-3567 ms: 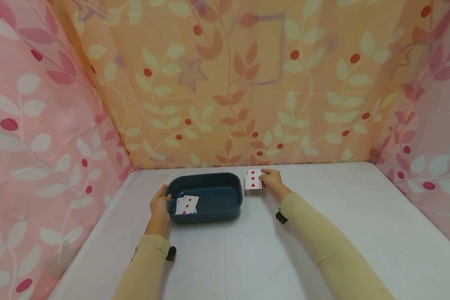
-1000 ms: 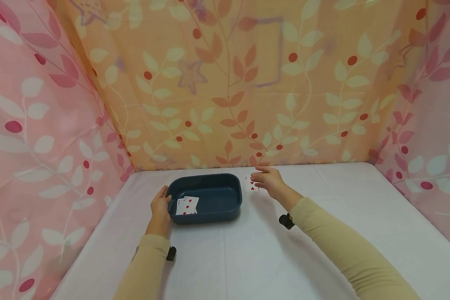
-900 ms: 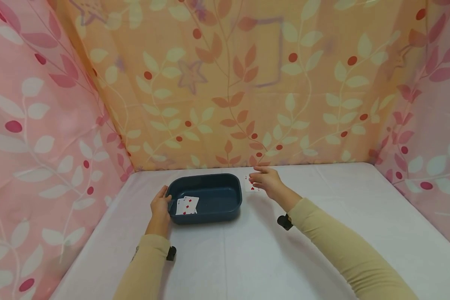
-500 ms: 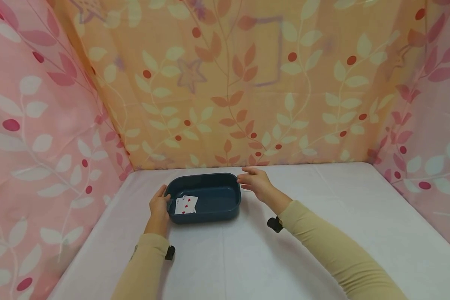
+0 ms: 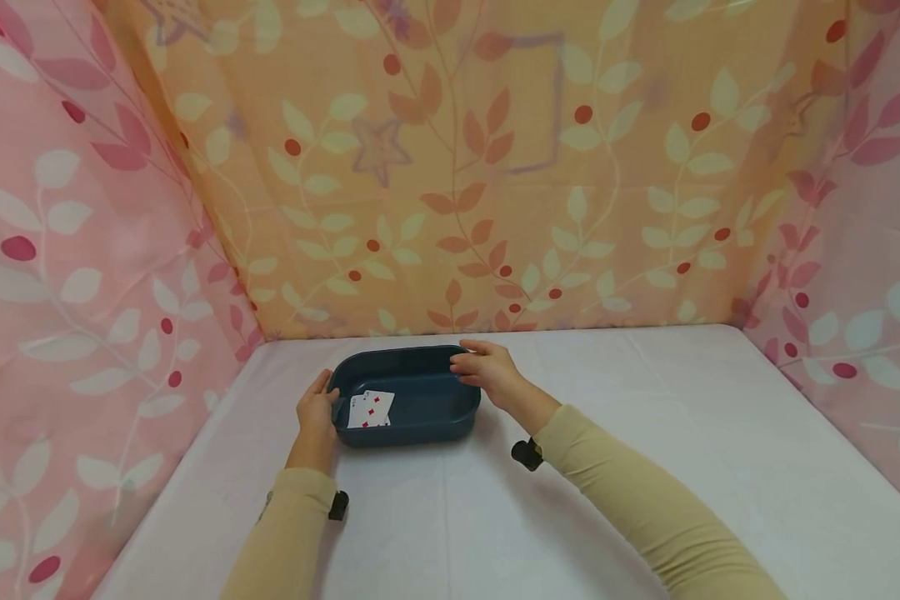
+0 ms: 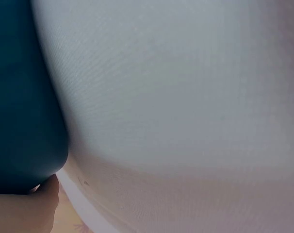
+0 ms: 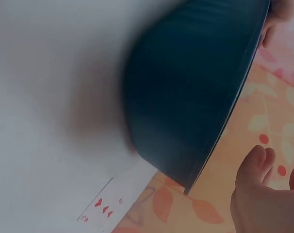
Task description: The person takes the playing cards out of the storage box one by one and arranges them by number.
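1. Left hand (image 5: 317, 414) grips the smooth, round-cornered blue tray (image 5: 408, 435) by its left rim.
2. Right hand (image 5: 491, 373), fingers parted, hovers at the tray's right end.
3. Overlapping cards (image 5: 371, 408) (one of diamonds) lie inside; a hearts card (image 7: 102, 211) outside, on woven cloth (image 5: 645, 400).

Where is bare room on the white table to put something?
The widest bare patch lies between the right sleeve and right pink curtain; another lies between both sleeves, in front of the blue tray. Crowded: around the tray, left hand and right hand at its ends, a heart card beside it.
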A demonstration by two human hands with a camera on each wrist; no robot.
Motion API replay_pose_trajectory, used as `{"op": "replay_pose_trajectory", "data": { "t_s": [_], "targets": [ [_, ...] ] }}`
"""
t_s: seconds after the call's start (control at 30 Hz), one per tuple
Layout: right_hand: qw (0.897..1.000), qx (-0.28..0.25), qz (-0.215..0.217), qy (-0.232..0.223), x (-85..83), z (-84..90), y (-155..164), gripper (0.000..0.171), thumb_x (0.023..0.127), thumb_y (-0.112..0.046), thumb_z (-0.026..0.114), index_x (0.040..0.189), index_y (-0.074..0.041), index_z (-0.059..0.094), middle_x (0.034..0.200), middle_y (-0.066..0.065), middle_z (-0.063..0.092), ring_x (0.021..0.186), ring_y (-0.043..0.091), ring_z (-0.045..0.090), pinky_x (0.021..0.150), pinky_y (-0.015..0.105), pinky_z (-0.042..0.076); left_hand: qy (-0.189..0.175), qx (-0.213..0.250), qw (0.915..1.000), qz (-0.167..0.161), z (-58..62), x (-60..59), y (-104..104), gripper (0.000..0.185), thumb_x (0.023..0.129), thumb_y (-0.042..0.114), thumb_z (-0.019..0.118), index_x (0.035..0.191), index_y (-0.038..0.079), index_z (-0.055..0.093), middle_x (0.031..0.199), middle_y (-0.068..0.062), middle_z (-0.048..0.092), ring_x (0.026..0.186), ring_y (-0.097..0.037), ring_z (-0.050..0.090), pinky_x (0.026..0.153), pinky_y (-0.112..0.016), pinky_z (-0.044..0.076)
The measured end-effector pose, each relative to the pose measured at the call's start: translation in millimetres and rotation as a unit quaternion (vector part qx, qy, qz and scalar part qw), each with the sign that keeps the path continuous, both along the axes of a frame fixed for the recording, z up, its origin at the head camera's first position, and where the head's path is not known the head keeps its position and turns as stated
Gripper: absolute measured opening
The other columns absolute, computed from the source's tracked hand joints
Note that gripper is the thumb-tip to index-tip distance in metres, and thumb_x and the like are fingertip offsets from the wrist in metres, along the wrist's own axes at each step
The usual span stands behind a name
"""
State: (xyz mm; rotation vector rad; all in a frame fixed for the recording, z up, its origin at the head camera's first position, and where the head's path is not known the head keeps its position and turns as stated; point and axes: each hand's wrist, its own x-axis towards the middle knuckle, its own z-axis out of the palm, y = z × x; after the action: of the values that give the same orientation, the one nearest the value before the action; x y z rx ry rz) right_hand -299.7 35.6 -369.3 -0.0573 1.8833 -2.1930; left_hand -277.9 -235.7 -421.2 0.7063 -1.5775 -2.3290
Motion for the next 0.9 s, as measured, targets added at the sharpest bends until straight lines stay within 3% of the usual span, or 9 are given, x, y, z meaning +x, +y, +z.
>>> {"op": "replay_pose_trajectory", "data": {
  "t_s": [0.27,0.9],
  "targets": [
    [1.0,-0.01,0.014,-0.001,6.3,-5.5,-13.8,0.048,0.095,0.004,0.055,0.141,0.009,0.042,0.124,0.03,0.059,0.098,0.026,0.066,0.101,0.05,0.043,0.003,0.002,1.0,0.001,0.3,0.6,0.8,0.055,0.097,-0.011,0.039,0.15,0.005,0.034,0.155,-0.008,0.031,0.142,-0.018,0.027,0.115,-0.029,0.02],
    [0.999,0.0,0.046,-0.018,12.5,-23.6,-48.1,0.051,0.094,0.003,0.057,0.142,0.008,0.04,0.119,0.027,0.063,0.104,0.031,0.065,0.099,0.049,0.045,-0.007,-0.019,0.9998,0.006,-2.6,-2.1,-1.0,0.054,0.098,-0.009,0.042,0.149,0.007,0.036,0.155,-0.006,0.031,0.142,-0.016,0.027,0.115,-0.028,0.019]
  ]
}}
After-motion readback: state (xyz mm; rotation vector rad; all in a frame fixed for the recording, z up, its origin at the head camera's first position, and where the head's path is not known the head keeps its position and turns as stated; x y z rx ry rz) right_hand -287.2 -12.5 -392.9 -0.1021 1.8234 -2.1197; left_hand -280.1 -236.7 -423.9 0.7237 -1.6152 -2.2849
